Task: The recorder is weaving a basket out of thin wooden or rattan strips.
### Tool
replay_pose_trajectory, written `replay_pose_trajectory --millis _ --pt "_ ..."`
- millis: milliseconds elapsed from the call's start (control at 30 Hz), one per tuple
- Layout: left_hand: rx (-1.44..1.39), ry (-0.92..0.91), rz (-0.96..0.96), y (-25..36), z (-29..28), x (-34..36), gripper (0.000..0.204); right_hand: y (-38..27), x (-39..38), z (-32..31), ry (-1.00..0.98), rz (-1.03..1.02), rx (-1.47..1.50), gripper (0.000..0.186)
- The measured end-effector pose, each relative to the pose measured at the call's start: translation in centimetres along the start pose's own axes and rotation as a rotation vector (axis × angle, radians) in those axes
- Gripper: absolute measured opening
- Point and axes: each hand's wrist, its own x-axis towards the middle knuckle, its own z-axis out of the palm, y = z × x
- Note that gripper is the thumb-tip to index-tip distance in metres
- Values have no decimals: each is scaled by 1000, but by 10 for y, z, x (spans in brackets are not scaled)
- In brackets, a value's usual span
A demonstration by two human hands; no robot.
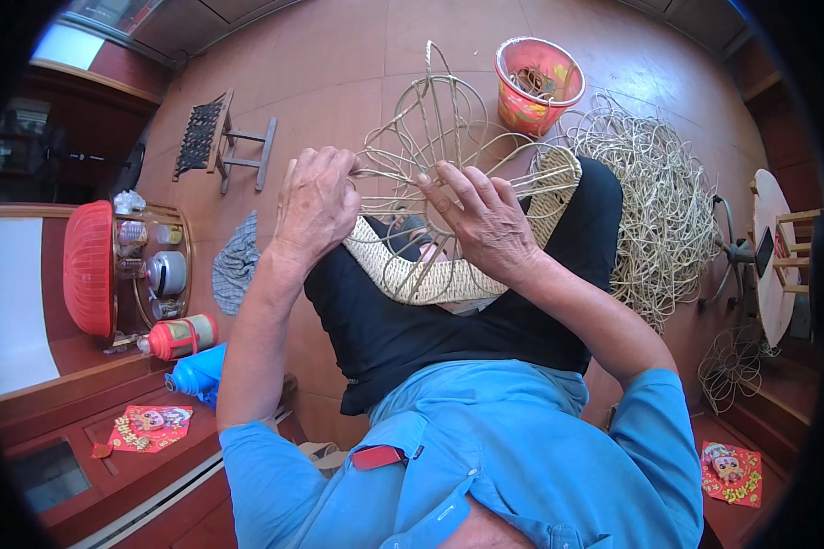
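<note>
A woven rope piece with pale plaited sides and a looped wire frame rests across my lap, between my thighs in black trousers. At its left side, my left hand has its fingers closed on the wire frame and strands. My right hand is over the middle of the piece, fingers bent around the thin strands there, with the thumb mostly hidden. A sandalled foot shows through the gaps below.
A red bucket holding cord stands ahead. A large tangle of cord lies right, near a round board. Left are a small stool, a grey cloth, a rack with a red basket, and two flasks.
</note>
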Motion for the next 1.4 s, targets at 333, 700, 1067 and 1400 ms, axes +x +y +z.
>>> replay_pose_trajectory --millis 333,700,1067,1400 --pt "184 295 291 16 12 -26 19 2 -1 4 40 5 41 75" --pt "-121 -78 57 96 52 -115 44 6 14 6 182 92 304 53" --pt "116 -102 -182 28 3 -144 27 -1 36 -1 156 214 374 58" --pt "-838 105 -1495 -117 -13 -412 39 -3 37 1 176 231 383 62"
